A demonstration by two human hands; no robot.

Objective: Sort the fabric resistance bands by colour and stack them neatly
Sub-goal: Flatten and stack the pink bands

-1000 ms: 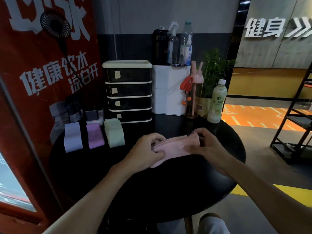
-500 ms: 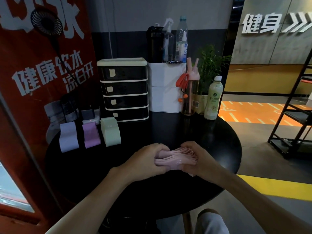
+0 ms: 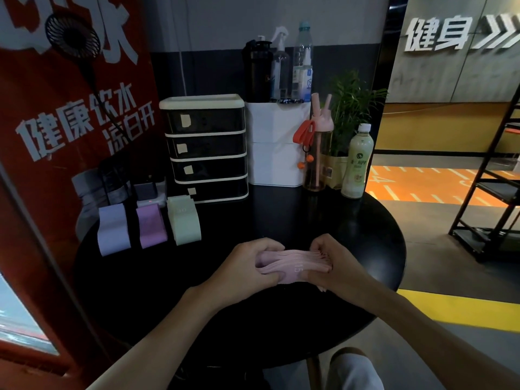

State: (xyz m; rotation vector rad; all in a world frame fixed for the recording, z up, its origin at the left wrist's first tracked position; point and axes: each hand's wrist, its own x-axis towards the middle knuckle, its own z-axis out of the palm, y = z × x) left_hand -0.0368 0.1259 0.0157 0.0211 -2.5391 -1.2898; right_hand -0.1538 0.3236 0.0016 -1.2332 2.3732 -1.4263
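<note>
- I read this as the pink step. Three colours already sit as stacks at the far left of the tabletop (image 3: 281,218): a lavender stack (image 3: 113,229), a purple stack (image 3: 150,226) and a pale green stack (image 3: 184,219), side by side in a row.
- The pink bands (image 3: 294,267) are bunched between both hands near the front middle of the tabletop, well apart from that row. I cannot tell whether the bunch rests on the surface or is held just above it.
- My left hand (image 3: 244,267) grips the left end, fingers curled over the top and thumb pressed against the near face.
- My right hand (image 3: 339,266) grips the right end, fingers wrapped closely round it. The layered band edges fan out unevenly there.
- Next, I judge, the edges need squaring so the layers lie flush. Then the bundle goes down flat just right of the green stack, in line with the row.
- Soft fabric will likely splay once released, so I would ease the grip slowly.
</note>
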